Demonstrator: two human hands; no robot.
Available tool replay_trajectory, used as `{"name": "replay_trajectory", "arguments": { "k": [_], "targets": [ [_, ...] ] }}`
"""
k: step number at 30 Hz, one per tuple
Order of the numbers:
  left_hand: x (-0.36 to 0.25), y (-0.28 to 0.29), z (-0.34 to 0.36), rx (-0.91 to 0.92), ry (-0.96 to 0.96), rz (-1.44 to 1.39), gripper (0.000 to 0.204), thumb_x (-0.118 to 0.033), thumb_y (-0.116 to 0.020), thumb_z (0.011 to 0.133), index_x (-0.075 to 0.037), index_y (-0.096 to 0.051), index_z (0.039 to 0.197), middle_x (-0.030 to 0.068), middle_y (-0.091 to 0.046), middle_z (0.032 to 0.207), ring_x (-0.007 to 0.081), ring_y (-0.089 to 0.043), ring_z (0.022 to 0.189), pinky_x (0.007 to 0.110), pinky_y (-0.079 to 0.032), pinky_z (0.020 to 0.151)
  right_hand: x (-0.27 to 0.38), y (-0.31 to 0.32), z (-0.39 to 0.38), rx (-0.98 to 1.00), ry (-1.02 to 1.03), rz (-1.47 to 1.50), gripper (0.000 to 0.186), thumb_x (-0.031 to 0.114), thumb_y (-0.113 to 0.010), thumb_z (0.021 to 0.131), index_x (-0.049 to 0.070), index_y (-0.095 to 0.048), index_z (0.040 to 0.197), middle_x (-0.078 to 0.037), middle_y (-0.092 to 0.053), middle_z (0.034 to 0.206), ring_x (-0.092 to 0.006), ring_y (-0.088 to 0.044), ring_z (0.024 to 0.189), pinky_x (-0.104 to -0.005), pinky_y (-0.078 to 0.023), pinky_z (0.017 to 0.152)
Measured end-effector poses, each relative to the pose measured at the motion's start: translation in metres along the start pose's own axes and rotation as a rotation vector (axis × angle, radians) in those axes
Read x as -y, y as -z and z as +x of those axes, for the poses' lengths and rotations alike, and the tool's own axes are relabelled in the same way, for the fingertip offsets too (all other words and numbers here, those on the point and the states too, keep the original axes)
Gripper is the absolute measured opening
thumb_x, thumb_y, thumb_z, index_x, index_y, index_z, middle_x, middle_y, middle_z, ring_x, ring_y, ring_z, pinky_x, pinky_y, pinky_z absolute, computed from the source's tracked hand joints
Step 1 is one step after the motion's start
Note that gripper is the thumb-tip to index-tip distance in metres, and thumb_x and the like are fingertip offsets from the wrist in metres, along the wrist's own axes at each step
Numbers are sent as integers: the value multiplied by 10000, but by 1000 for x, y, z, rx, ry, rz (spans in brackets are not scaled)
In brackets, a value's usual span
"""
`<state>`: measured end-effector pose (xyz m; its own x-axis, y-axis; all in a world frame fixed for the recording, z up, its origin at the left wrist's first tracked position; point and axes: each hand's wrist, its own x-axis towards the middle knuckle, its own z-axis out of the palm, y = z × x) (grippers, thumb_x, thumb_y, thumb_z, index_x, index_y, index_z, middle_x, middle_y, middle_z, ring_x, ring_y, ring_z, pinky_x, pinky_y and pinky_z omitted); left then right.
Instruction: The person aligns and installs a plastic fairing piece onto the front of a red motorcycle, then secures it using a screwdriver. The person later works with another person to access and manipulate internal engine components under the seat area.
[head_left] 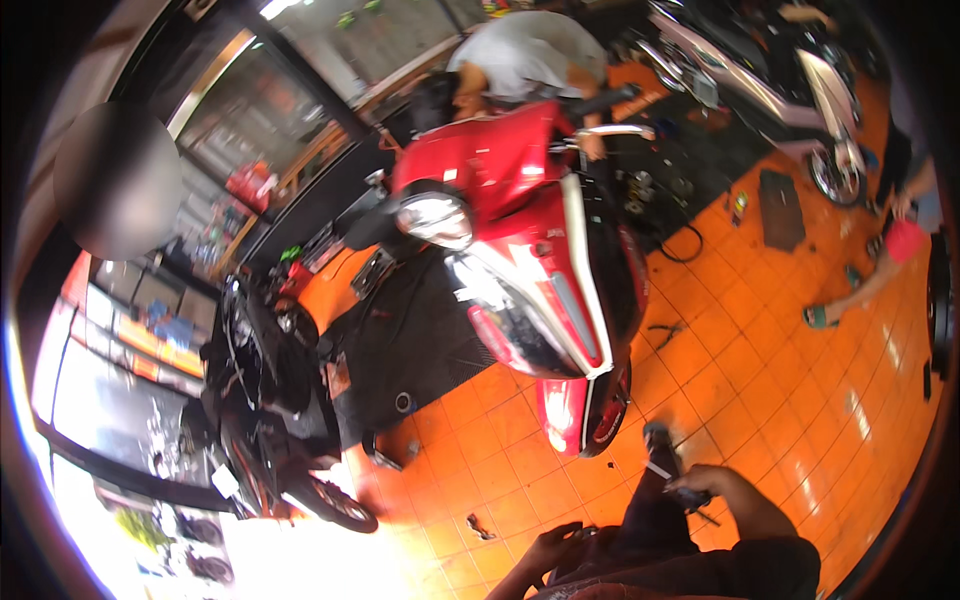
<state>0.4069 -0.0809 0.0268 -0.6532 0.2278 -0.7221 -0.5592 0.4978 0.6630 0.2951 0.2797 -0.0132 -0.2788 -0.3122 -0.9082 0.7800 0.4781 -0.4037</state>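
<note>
Slim dark tool [695,501] in the right hand [722,484], near and to the right, above the person's leg [655,515].
Handling it well seemed to call for a snug, steady grip, with both ends angled clear of the leg. The tool looked thin, with a pale strip toward its far left end and a dark tip at its near right; its exact kind was too blurred to tell. The right fingers were curled round it. The left hand [553,549] was further left, close to the lap; whether its fingers were spread or pinching anything could not be told. Beyond the hands stood a red scooter [515,262], with orange floor tiles [735,345] to its right, a black motorbike [285,425] to the left, and a stooping person in a pale shirt [530,58] at the far side.
</note>
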Motion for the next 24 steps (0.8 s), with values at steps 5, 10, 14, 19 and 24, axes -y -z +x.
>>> {"name": "replay_trajectory", "arguments": {
  "k": [5,10,14,19,24],
  "targets": [
    [-26,50,-70,156,89,-559,725,-598,-445,945,-46,-404,1413,140,-508,1360,274,-561,1169,404,-446,969,80,-154,17,267,80,-305,320,358,-623,916,76,-575,1060,-49,-634,951,-135,-598,830,-299,-484,700],
    [-22,140,-47,-12,138,-493,584,-496,-482,963,-63,-459,1354,149,-594,1159,260,-640,903,423,-531,821,156,-261,103,391,219,-358,362,414,-531,960,77,-607,1065,-27,-627,950,-102,-570,819,-292,-475,693],
    [39,224,-30,-132,-1,-684,449,-217,-635,899,-76,-515,1308,141,-611,1139,278,-635,952,408,-533,871,260,-306,105,508,63,-265,351,352,-520,971,28,-653,940,-34,-636,813,-112,-595,699,-295,-489,581],
    [81,374,16,-520,-489,431,265,-170,-642,871,-53,-567,1097,133,-619,959,248,-644,916,333,-539,767,381,-350,131,606,204,151,449,507,-551,938,92,-646,1080,-4,-647,843,-117,-596,698,-280,-498,588],
    [62,550,57,-775,-114,-801,226,-231,-565,952,-41,-538,1071,100,-552,851,216,-624,657,359,-569,598,498,-336,186,465,315,239,718,492,-707,838,6,-482,1316,-14,-552,818,-92,-527,625,-230,-452,557]
  ]
}}
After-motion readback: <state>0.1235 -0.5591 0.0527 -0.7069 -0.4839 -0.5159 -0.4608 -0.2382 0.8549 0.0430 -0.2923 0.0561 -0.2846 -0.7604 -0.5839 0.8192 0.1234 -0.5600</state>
